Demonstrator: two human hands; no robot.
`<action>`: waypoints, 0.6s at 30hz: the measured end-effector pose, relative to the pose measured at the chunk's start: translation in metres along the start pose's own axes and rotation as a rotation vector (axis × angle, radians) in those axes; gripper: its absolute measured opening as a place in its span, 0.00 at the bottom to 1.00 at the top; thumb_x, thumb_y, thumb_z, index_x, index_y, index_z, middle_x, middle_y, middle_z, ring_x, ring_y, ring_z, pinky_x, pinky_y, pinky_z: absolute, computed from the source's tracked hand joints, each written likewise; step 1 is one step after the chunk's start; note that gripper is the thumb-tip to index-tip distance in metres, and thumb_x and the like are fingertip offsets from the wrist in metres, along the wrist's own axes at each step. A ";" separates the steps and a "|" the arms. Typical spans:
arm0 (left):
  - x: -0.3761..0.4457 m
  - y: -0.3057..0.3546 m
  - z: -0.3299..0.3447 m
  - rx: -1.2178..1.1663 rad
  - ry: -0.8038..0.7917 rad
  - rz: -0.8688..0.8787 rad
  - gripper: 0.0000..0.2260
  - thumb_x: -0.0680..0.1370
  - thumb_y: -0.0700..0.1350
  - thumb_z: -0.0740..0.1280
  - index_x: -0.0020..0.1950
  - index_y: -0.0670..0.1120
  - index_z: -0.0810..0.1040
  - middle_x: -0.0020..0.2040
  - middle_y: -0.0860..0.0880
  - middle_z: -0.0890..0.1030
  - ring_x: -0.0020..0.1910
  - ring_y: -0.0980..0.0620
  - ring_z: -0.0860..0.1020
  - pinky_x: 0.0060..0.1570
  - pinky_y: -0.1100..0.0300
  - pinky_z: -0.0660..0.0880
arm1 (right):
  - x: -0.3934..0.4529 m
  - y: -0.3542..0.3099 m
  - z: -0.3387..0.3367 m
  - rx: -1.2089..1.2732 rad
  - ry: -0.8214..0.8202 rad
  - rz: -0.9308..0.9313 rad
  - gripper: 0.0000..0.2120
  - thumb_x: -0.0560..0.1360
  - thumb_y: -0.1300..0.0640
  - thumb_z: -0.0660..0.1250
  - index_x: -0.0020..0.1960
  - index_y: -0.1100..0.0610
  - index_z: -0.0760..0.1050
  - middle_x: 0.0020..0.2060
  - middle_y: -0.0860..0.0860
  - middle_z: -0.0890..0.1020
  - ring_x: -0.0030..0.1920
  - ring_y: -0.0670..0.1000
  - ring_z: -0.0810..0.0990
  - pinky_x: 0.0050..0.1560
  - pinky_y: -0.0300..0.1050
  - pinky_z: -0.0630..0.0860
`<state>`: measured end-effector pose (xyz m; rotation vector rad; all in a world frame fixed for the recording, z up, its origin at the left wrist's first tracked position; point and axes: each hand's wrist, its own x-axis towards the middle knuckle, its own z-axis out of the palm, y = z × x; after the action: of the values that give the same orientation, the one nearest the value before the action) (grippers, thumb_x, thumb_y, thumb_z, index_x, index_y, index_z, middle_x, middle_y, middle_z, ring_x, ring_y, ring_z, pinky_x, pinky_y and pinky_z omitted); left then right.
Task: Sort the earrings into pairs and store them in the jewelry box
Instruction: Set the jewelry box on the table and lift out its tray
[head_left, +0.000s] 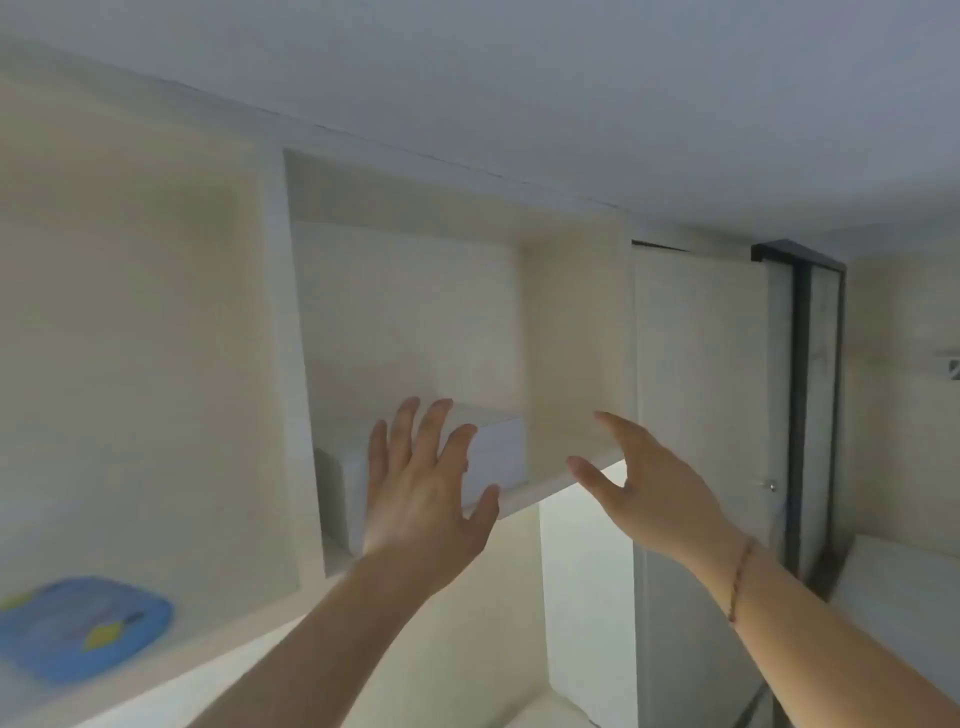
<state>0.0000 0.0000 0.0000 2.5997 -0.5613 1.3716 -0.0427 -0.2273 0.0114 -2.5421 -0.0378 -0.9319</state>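
A white box (496, 457), likely the jewelry box, sits in a high open cubby of a cream wall shelf (571, 332). My left hand (426, 493) is raised in front of the box with fingers spread and straight, right at its front face; contact is unclear in the blur. My right hand (649, 493) is raised to the right of the box, beside the cubby's right wall, fingers relaxed and apart, holding nothing. A thin bracelet circles my right wrist. No earrings are visible.
A blue flat object with a yellow patch (88, 626) lies in the lower left shelf compartment. A white door (701, 389) and a dark-framed panel (810, 395) stand to the right. The ceiling fills the top of the view.
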 end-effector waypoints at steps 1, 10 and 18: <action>-0.001 -0.003 -0.004 0.025 0.009 -0.007 0.24 0.73 0.61 0.60 0.67 0.52 0.70 0.75 0.48 0.61 0.77 0.42 0.52 0.74 0.40 0.48 | 0.006 -0.002 0.005 0.032 -0.033 0.019 0.34 0.75 0.32 0.54 0.76 0.45 0.54 0.75 0.41 0.61 0.71 0.49 0.67 0.65 0.48 0.68; -0.029 -0.006 -0.003 -0.437 0.179 -0.330 0.37 0.71 0.53 0.72 0.74 0.54 0.56 0.78 0.52 0.40 0.78 0.45 0.43 0.72 0.39 0.57 | 0.048 -0.025 0.060 0.315 -0.210 0.023 0.44 0.72 0.31 0.61 0.78 0.47 0.45 0.75 0.49 0.61 0.73 0.52 0.64 0.70 0.49 0.64; -0.013 -0.004 -0.012 -0.646 0.238 -0.665 0.38 0.70 0.49 0.74 0.74 0.57 0.58 0.77 0.63 0.49 0.76 0.56 0.55 0.63 0.60 0.63 | 0.073 -0.033 0.086 0.843 -0.211 0.166 0.31 0.59 0.39 0.79 0.58 0.50 0.78 0.51 0.45 0.84 0.54 0.48 0.83 0.56 0.47 0.79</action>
<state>-0.0137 0.0108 -0.0037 1.8199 -0.0542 1.0218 0.0607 -0.1715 0.0107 -1.8041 -0.2268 -0.4351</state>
